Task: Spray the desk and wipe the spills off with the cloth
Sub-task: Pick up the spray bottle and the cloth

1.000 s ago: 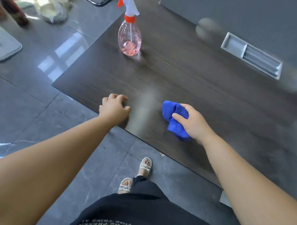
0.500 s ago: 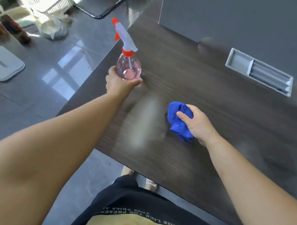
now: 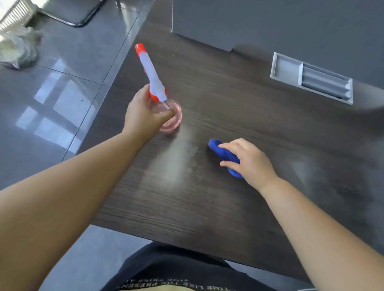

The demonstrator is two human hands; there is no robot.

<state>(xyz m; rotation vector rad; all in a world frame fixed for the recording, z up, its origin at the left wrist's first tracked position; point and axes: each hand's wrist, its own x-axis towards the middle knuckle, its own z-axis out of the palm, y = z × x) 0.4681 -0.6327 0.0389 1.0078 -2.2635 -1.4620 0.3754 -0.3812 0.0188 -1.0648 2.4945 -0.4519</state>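
Head cam, only view there is: the left hand [image 3: 144, 114] has its fingers and thumb wrapped round the clear belly of the spray bottle [image 3: 158, 89], thumb across the near side, so a proper grip. The bottle is tipped over, with pink liquid pooled in the bottom just past the thumb. The white neck and orange nozzle poke out above the knuckles, leaning away from the person and off to the left. Can't really tell if the base is on the desk [image 3: 232, 116] or just off it.

The right hand [image 3: 249, 163] is knuckles up with the fingers curled over the blue cloth [image 3: 224, 153], bunched up and pinned down on the wood. Most of the cloth sticks out past the fingertips on the thumb side, and a bit peeks out under the palm near the wrist.

Between the two hands, closer to the person than the bottle, there's a pale hazy smear [image 3: 175, 162] on the dark wood, just left of the cloth. Further out beyond the right hand, a grey recessed tray [image 3: 310, 78] sits in the desktop, well apart from both hands
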